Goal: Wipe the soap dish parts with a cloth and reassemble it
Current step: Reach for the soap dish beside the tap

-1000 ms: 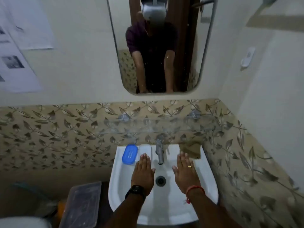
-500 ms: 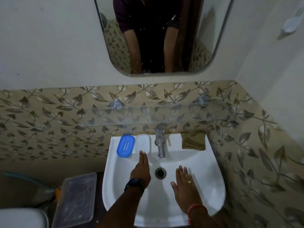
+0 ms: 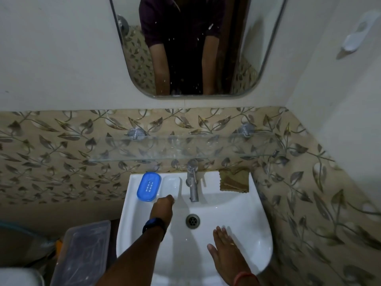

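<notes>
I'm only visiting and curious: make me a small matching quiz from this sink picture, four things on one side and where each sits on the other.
Things:
1. blue dish part
2. cloth
3. drain
4. right hand

Places:
A. middle of the basin
B. back ledge, right of the tap
C. back ledge, left corner
D. over the basin's near right side

Pairs: 1-C, 2-B, 3-A, 4-D.
</notes>
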Available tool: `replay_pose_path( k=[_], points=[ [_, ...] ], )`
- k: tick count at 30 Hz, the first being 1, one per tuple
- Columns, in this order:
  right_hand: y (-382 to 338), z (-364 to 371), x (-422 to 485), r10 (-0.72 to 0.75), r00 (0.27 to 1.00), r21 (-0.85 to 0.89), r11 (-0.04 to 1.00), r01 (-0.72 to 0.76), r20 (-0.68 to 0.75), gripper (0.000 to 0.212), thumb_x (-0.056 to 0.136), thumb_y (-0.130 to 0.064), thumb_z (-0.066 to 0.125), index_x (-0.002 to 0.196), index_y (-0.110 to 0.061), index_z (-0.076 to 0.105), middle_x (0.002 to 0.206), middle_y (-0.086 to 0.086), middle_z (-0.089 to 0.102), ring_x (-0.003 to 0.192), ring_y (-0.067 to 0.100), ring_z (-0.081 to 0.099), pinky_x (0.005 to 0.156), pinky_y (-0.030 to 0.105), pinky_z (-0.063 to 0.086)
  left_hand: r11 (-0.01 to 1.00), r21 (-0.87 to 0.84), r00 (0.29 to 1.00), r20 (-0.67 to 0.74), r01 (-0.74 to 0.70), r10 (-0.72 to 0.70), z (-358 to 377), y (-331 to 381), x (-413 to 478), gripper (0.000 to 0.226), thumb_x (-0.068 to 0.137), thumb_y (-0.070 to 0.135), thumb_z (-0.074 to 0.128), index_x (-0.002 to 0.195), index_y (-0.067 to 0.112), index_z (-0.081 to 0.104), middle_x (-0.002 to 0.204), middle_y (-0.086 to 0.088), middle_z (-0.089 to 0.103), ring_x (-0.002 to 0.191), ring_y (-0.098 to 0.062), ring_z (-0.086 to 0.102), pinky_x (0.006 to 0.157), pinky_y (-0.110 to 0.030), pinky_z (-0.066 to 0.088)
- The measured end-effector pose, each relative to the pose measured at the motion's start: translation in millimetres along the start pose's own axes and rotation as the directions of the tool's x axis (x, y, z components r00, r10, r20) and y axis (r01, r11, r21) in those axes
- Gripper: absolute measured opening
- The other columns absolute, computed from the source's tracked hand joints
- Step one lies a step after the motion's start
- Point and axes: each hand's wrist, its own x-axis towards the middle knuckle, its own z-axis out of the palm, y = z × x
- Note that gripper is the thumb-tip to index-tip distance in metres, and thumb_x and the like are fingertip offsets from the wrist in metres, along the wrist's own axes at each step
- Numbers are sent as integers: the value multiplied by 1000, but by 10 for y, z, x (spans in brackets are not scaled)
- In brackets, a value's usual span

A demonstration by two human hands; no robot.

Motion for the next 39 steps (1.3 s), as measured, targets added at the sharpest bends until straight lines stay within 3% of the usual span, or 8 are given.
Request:
replay_pose_path(
  k=[8, 18, 23, 25, 27, 30, 34, 39],
  points=[
    [317, -5, -159, -37, 999, -73, 997, 39, 33, 174, 27, -93, -47, 167, -11, 17, 178, 4, 9, 165, 20, 3, 127, 23, -5, 991, 110, 996, 48, -75, 70, -37, -206, -607, 19, 94, 13, 45, 106, 16, 60, 104, -8, 71, 93, -27, 69, 79, -31, 52],
    [467, -417, -480, -10, 994, -69, 998, 3, -110, 171, 31, -92, -47, 167, -11, 17, 178, 5, 10, 165, 20, 4, 133, 29, 2, 910, 360, 963, 238, -207, 126, -293, -202, -1185, 34, 94, 7, 37, 123, 15, 52, 116, -11, 64, 104, -31, 64, 87, -35, 49],
    [448, -477, -601, -39, 992, -77, 997, 30, -122, 170, 32, -92, -46, 167, -11, 16, 178, 5, 9, 165, 20, 4, 134, 31, 3, 862, 437, 960, 225, -255, 170, -437, -21, -1245, 37, 97, 7, 36, 130, 15, 50, 128, -13, 55, 111, -31, 57, 91, -35, 48],
    [413, -537, -670, -37, 989, -57, 998, 29, -144, 155, 49, -95, -37, 167, -10, 17, 178, 5, 10, 165, 20, 4, 134, 32, 3, 814, 492, 950, 208, -308, 233, -498, 65, -1237, 44, 97, 6, 36, 137, 16, 47, 135, -15, 50, 115, -31, 53, 95, -36, 47],
    [388, -584, -729, -44, 984, -78, 997, 30, -175, 115, 85, -86, -11, 167, -10, 16, 178, 6, 9, 165, 21, 3, 134, 33, 3, 751, 554, 934, 214, -358, 287, -582, 151, -1220, 45, 98, 8, 38, 141, 19, 45, 143, -16, 44, 121, -33, 49, 99, -38, 43],
    [416, -590, -736, -39, 986, -61, 998, 29, -164, 118, 82, -85, -14, 167, -9, 17, 178, 6, 9, 165, 21, 4, 134, 34, 3, 633, 659, 913, 251, -405, 322, -702, 287, -1188, 43, 98, 11, 42, 140, 20, 46, 145, -14, 42, 127, -35, 43, 102, -41, 39],
    [468, -532, -739, -31, 980, -68, 998, 19, -194, 64, 114, -43, 22, 167, -8, 13, 178, 8, 7, 165, 22, 2, 134, 35, 1, 516, 749, 899, 255, -416, 355, -844, 498, -1185, 37, 95, 12, 43, 131, 18, 52, 131, -11, 50, 119, -32, 45, 97, -40, 38],
    [550, -459, -690, -51, 975, -87, 996, 32, -215, 58, 116, -26, 29, 167, -8, 9, 178, 9, 3, 165, 24, 0, 134, 34, 1, 545, 727, 892, 212, -417, 400, -902, 680, -1179, 32, 98, 27, 43, 127, 17, 51, 124, -9, 51, 111, -30, 47, 91, -39, 38]
  ],
)
